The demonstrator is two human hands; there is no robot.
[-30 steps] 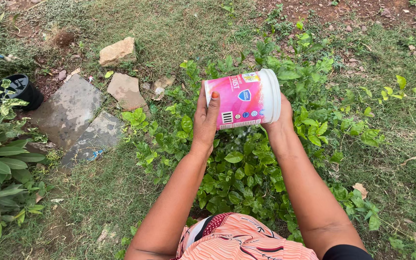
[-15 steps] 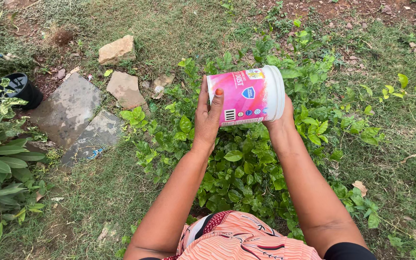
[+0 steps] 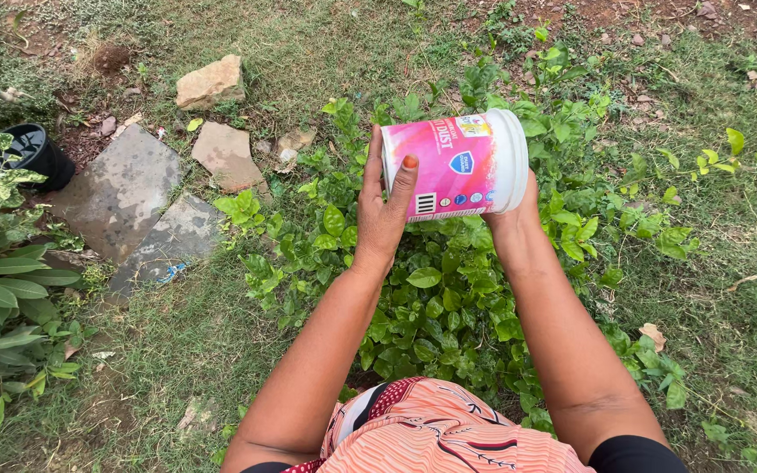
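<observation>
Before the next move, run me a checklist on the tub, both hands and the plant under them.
1. Left hand on the pink-labelled white plastic tub: ok, palm and thumb pressed on one end.
2. Right hand supporting the white end: ok, though mostly hidden behind the tub.
3. Tub lying on its side: ok.
4. Tub over the low green leafy plant: ok.
5. Anything leaving the tub: cannot tell.
6. Flat grey stone slabs away from the tub: ok, off to the left.

Both hands, left hand (image 3: 384,210) and right hand (image 3: 513,210), hold a pink tub (image 3: 453,166) (white-lidded, tipped sideways) above a leafy plant (image 3: 431,298).
</observation>
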